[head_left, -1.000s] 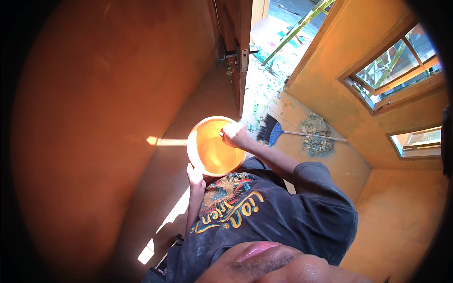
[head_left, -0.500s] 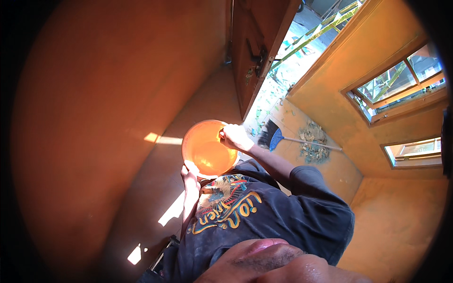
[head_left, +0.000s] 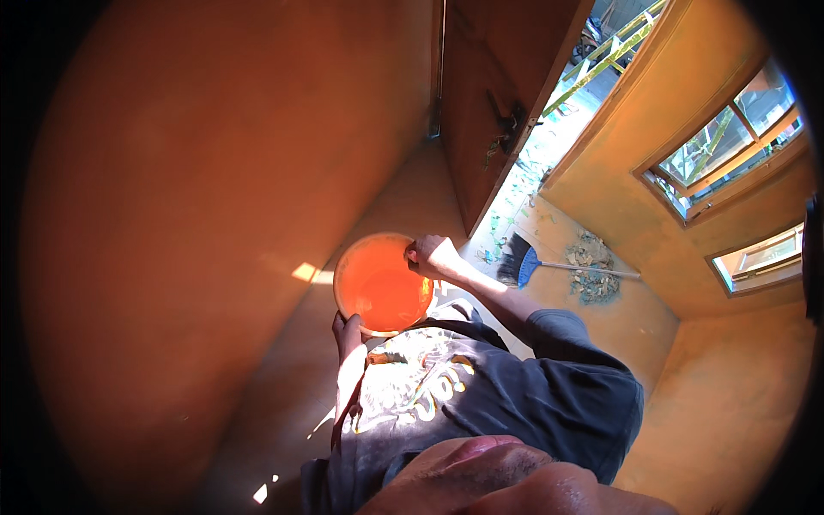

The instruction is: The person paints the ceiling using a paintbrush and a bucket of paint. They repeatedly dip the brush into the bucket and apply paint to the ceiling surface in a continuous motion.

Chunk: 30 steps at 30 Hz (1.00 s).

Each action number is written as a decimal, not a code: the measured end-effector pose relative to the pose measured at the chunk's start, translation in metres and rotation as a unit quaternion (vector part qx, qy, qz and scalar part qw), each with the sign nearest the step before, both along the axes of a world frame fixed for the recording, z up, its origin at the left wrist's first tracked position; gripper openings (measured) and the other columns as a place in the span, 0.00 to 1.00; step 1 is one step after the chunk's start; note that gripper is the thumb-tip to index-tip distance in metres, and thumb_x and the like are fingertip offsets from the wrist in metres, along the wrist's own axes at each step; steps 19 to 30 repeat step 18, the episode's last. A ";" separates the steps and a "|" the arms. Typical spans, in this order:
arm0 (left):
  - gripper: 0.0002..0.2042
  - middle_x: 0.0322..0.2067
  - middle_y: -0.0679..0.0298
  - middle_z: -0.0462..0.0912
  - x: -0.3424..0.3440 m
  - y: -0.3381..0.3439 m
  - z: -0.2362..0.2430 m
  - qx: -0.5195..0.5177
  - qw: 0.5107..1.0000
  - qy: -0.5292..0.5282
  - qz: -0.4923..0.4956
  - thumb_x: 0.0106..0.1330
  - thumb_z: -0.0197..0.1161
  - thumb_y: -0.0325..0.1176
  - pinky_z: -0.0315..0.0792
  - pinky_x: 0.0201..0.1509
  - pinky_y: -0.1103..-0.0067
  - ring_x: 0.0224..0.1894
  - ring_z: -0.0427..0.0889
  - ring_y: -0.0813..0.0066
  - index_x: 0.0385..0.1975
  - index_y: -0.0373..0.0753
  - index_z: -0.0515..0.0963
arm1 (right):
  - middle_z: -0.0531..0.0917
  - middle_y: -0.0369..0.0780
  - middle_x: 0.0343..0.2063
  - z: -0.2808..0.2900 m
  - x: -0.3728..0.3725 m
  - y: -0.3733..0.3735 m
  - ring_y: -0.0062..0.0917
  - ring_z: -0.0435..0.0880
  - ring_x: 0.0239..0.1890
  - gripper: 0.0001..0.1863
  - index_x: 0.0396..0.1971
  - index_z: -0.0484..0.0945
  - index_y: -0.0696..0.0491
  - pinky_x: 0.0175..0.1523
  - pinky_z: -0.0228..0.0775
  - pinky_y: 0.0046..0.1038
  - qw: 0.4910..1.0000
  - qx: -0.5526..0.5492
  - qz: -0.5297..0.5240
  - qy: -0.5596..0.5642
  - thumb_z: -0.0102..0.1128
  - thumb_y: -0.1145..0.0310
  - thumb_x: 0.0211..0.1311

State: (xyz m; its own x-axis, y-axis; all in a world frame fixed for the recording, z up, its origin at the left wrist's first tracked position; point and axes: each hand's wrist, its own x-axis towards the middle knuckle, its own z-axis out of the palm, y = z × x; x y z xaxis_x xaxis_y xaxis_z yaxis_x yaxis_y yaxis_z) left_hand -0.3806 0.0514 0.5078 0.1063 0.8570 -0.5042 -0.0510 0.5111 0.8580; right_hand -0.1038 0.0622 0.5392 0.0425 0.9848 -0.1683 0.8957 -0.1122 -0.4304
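Note:
A round orange basin [head_left: 382, 300] is held at the front of my body, its open top facing up. My right hand [head_left: 433, 256] is closed over its upper right rim, with the fingertips curled inward. At the lower left rim, my left hand [head_left: 348, 330] grips the side, its fingers partly hidden by the basin wall. The inside glows bright orange in the sunlight, and I cannot tell whether anything lies in it.
A brown door [head_left: 506, 94] stands open ahead. Right of it, a broom [head_left: 525, 261] with a blue head lies on the floor beside a pile of debris [head_left: 594, 268]. Orange walls [head_left: 215, 215] rise on both sides, with windows [head_left: 730, 142] at right. Scraps litter the doorway.
Door, broom and windows have shifted right in the view as my head and body turned slightly left. Sunlight now falls on my shirt. Both hands still hold the basin.

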 end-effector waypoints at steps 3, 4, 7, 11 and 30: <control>0.24 0.40 0.54 0.77 -0.016 -0.002 0.019 -0.017 0.998 -0.052 0.031 0.51 0.52 0.24 0.80 0.34 0.74 0.36 0.82 0.65 0.52 0.34 0.69 | 0.85 0.40 0.27 0.020 -0.022 0.005 0.37 0.85 0.31 0.08 0.31 0.84 0.41 0.37 0.77 0.38 0.999 -0.005 -0.029 0.044 0.58 0.60 0.52; 0.24 0.40 0.54 0.77 -0.021 -0.005 0.020 -0.024 0.996 -0.073 0.039 0.51 0.52 0.24 0.81 0.35 0.74 0.37 0.82 0.64 0.53 0.34 0.69 | 0.85 0.39 0.27 0.022 -0.027 0.007 0.37 0.85 0.32 0.09 0.31 0.84 0.41 0.38 0.77 0.38 0.997 -0.012 -0.041 0.061 0.58 0.60 0.52; 0.25 0.46 0.53 0.75 -0.042 -0.001 0.011 -0.043 0.994 -0.098 0.018 0.53 0.51 0.23 0.82 0.38 0.72 0.42 0.82 0.62 0.55 0.35 0.67 | 0.85 0.39 0.27 0.009 -0.037 0.020 0.37 0.85 0.34 0.11 0.32 0.85 0.42 0.39 0.78 0.37 1.000 0.004 -0.003 0.024 0.61 0.57 0.50; 0.25 0.48 0.54 0.73 -0.037 0.001 0.035 -0.019 0.994 -0.103 0.018 0.54 0.51 0.25 0.81 0.43 0.71 0.45 0.81 0.62 0.56 0.34 0.66 | 0.85 0.41 0.28 0.015 -0.044 0.028 0.39 0.84 0.33 0.12 0.34 0.85 0.40 0.38 0.76 0.39 0.997 0.020 -0.011 0.070 0.62 0.58 0.48; 0.23 0.53 0.56 0.70 -0.038 0.022 0.017 0.001 0.994 -0.105 -0.024 0.59 0.51 0.29 0.79 0.48 0.71 0.52 0.78 0.62 0.58 0.36 0.65 | 0.85 0.43 0.27 0.011 -0.038 0.032 0.40 0.84 0.31 0.12 0.33 0.85 0.44 0.38 0.76 0.38 0.999 0.003 -0.021 0.045 0.62 0.56 0.50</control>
